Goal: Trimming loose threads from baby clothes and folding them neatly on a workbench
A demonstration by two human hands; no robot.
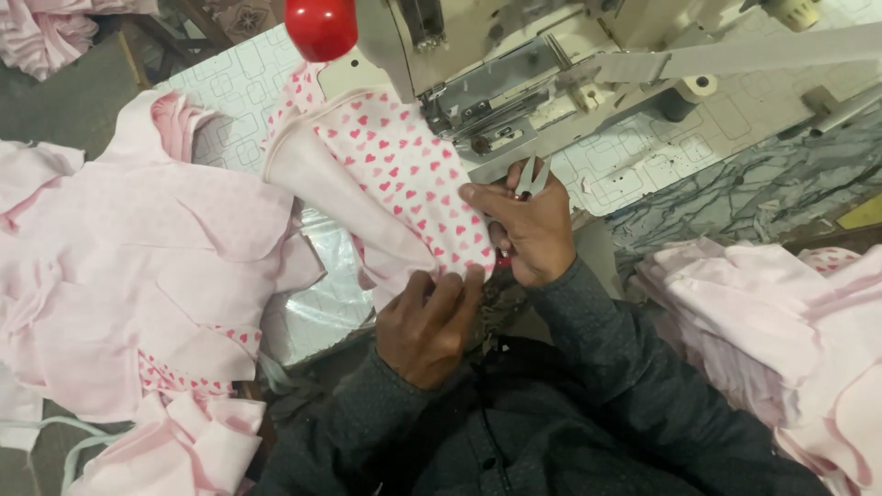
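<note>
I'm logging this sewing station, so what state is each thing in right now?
Heart-print piece: under the machine head, its edge pinched by both hands.
Left hand: grip shut on the piece's near edge.
Right hand: holds small snips at the piece's right edge.
Sewing machine: cloth under its head; whether it runs cannot be told.
Left pile: pink pieces, loosely heaped.
Right pile: pink pieces, stacked.

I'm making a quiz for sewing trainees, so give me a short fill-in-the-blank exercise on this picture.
1. The fabric under the sewing machine is printed with small red ____.
2. The right hand holds small metal ____.
3. The left hand grips the fabric's ____ edge.
4. The garment pile at the left is ____ in colour.

Missing words: hearts; snips; lower; pink
</note>
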